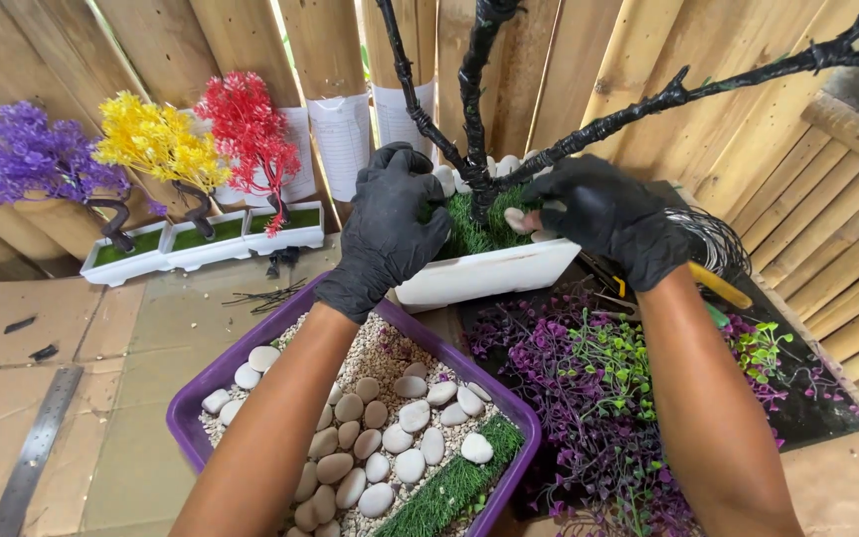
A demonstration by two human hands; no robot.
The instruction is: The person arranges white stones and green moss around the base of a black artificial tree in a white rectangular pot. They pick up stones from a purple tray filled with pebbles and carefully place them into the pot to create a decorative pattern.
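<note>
two gloved hands at the white planter by the purple tray's far edge; left hand fingers curled, pressing the grass mat; right hand pinching a white pebble; best seat it snug beside the black trunk.

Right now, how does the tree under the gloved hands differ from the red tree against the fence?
The black tree has bare branches; the red tree is thick with red foliage. The black tree is much larger. The left hand and right hand work at the black tree's base; the red tree stands untouched. Both stand in white rectangular pots lined with green turf.
</note>
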